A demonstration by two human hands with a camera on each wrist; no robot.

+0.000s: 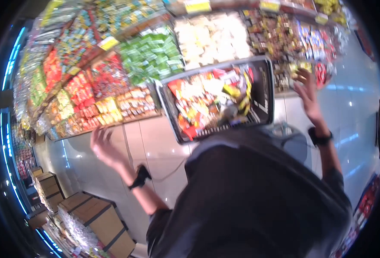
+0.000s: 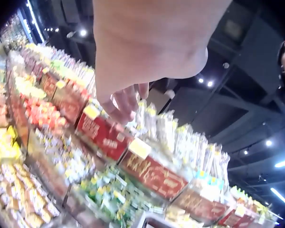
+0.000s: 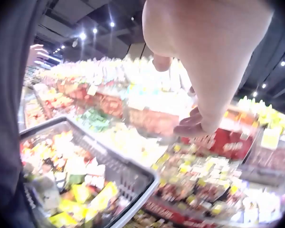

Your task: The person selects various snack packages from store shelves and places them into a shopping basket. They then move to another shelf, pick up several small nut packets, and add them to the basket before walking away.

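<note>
In the head view my left hand is held out over the floor, left of the basket, with its fingers loosely spread and nothing in them. My right hand is raised on the other side, beside the shelf's right part, also holding nothing. Between them, right in front of my body, is a dark grey shopping basket. It is filled with many small wrapped snack packets, among them yellow packets seen in the right wrist view. Neither hand touches the basket.
Tiered bins of packaged snacks curve ahead, including green packets, pale packets and red packets. Yellow price tags line the bin edges. Cardboard boxes stand behind at the left on the shiny tiled floor.
</note>
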